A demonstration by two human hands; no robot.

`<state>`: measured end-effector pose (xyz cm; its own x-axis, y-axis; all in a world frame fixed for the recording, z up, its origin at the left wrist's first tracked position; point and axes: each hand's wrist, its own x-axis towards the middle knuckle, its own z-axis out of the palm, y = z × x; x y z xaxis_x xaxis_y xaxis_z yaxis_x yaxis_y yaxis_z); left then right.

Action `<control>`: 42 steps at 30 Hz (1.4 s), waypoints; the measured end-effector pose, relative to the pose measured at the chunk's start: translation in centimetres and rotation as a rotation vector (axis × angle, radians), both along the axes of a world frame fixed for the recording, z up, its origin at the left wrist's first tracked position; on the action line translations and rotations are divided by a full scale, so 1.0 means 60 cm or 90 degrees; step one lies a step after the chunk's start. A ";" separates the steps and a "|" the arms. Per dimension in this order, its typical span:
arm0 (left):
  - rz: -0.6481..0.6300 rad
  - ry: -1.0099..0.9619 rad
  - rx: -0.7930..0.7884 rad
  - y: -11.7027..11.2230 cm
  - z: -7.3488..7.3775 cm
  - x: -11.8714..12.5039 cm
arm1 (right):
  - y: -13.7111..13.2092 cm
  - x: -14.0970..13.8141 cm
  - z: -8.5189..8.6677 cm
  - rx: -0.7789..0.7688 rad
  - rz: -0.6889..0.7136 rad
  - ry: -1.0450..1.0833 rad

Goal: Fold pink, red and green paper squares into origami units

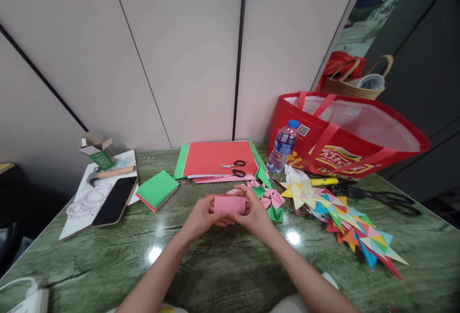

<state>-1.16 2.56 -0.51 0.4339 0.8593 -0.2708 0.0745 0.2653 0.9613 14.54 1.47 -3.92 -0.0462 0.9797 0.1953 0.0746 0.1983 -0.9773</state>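
Note:
A small pink sheet of paper (230, 204), bent or folded into a wide rectangle, is held up between both hands over the green table. My left hand (203, 214) grips its left end, with the thumb along the lower edge. On the right end, my right hand (254, 211) pinches it the same way. Some fingers are hidden behind the paper. Just beyond and to the right lie several folded pink paper pieces (276, 199) and a green folded piece (275, 214). A stack of green paper squares (158, 189) sits to the left.
Small scissors (233, 167) lie on a stack of red sheets (219, 156) by the wall. A water bottle (283, 146) stands before a red bag (334, 135). Colourful folded stars (352, 222) and black scissors (381, 196) are right; a phone (115, 201) and a wooden-handled tool (115, 172) are left.

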 end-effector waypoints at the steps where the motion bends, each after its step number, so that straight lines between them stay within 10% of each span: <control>1: 0.007 0.002 0.001 0.000 -0.001 0.000 | 0.001 0.000 -0.001 -0.006 -0.001 0.005; 30: 0.118 -0.028 -0.025 0.004 0.003 -0.010 | 0.003 0.001 0.006 -0.081 0.067 0.100; 42: 0.011 -0.200 -0.111 0.009 0.018 -0.023 | 0.011 0.012 0.003 -0.110 0.058 0.155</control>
<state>-2.56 3.13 0.58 0.5057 0.8198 -0.2689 -0.2238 0.4256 0.8768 15.26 2.14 -3.77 -0.1073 0.9933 0.0427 -0.1767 0.0232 -0.9840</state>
